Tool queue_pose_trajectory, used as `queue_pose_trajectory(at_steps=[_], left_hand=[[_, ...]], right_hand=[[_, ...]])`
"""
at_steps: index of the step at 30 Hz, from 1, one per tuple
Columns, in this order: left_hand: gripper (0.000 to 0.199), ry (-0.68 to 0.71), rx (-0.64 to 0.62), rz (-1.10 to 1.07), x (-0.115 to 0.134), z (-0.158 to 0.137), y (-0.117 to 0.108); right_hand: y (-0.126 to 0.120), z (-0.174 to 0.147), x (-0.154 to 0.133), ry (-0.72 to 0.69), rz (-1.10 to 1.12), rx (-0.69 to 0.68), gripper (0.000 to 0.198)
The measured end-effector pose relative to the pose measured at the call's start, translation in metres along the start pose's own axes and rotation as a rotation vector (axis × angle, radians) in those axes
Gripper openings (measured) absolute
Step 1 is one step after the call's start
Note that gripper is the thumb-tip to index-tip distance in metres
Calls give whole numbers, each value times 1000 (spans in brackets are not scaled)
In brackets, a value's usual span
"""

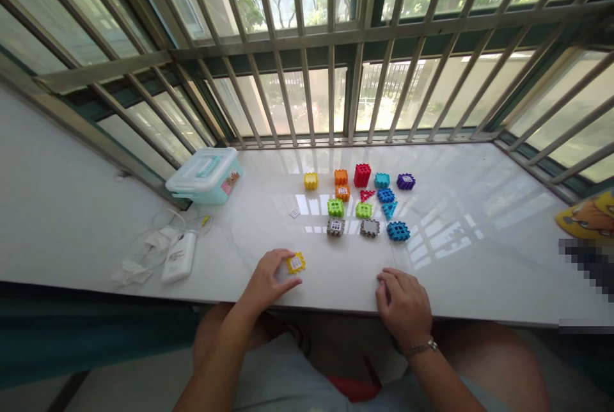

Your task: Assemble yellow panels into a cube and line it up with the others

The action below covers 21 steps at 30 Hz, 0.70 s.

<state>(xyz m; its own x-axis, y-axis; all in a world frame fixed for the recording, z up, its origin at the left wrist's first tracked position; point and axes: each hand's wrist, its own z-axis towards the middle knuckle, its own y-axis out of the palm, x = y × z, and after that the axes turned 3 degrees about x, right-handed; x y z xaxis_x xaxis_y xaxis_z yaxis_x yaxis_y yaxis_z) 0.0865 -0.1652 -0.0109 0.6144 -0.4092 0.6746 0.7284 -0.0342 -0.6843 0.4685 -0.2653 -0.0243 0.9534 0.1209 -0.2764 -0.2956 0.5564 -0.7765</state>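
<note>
On the windowsill [480,233] lie fourteen coloured plastic blocks [362,174], one of them a yellow block [296,263] near the front edge, plus one lidded storage box [205,175], one white power bank [179,256] and two hands [405,305].

Lidded box [206,175]; power bank [179,256]; cables [144,252]
</note>
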Motion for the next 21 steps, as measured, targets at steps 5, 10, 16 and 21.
queue_pose_trajectory(at_steps=[5, 10, 16, 21], left_hand=[[9, 30, -35, 29, -2, 3, 3], [19, 39, 3, 44, -5, 28, 10], [28, 4, 66, -1, 2, 86, 19], [27, -17, 133, 55, -9, 167, 25]], right_hand=[[1, -1, 0, 8, 5, -4, 14], [1, 1, -2, 18, 22, 8, 14], [0, 1, -3, 19, 21, 12, 15], [0, 1, -3, 17, 12, 1, 15]])
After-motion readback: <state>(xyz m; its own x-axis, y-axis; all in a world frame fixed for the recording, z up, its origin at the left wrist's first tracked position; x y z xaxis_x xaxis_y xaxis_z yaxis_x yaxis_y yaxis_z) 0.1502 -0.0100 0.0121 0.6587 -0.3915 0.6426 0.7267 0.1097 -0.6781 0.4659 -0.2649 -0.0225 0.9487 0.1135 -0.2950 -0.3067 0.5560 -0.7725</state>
